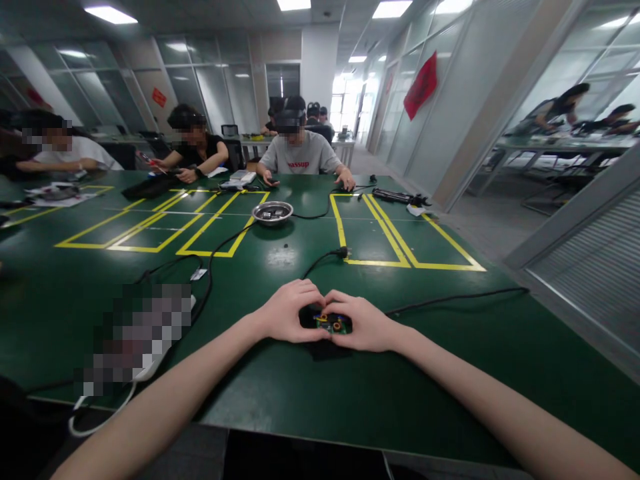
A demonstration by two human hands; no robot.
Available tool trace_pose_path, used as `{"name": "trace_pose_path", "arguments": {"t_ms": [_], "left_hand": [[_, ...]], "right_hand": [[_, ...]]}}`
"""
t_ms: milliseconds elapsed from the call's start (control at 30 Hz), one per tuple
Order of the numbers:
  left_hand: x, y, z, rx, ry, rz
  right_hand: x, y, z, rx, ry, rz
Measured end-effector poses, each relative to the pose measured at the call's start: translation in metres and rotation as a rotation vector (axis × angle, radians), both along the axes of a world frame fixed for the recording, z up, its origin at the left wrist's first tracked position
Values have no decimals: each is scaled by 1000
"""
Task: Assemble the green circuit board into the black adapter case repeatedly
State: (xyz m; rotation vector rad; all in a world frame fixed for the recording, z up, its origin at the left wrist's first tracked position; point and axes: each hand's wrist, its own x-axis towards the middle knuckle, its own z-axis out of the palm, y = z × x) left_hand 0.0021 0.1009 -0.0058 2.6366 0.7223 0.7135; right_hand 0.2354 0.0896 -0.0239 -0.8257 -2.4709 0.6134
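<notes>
A green circuit board (pixel 326 325) with copper coils and yellow and blue wires sits in what looks like a black case, low over the near middle of the table. My left hand (pixel 287 312) curls around its left side, thumb along the near edge. From the right, my right hand (pixel 367 323) grips it the same way, and the fingertips of both hands almost meet at the far side. My palms and fingers hide most of the case. Black cords (pixel 450 301) emerge from behind my hands; one ends in a black plug (pixel 342 253).
A metal bowl (pixel 273 212) with small metal parts stands farther back on the green table (pixel 240 393). Left of my forearm lies a blurred-out object on a white device (pixel 159 350) with cables. Yellow tape (pixel 340 223) marks rectangles. Across the table sit several people, one in a grey shirt (pixel 300 155).
</notes>
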Motion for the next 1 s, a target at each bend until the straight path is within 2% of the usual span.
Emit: {"name": "trace_pose_path", "arguments": {"t_ms": [100, 333, 533, 833, 1000], "left_hand": [[0, -2, 1, -10, 64, -6], [-2, 0, -1, 36, 217, 97], [-4, 0, -2, 49, 238, 190], [-4, 0, -4, 23, 226, 193], [-7, 5, -5, -17, 214, 148]], "right_hand": [[-6, -8, 1, 21, -4, 5], [4, 2, 3, 143, -62, -236], [9, 6, 6, 61, -148, -312], [15, -5, 12, -72, -25, -203], [18, -3, 5, -48, 28, -179]]}}
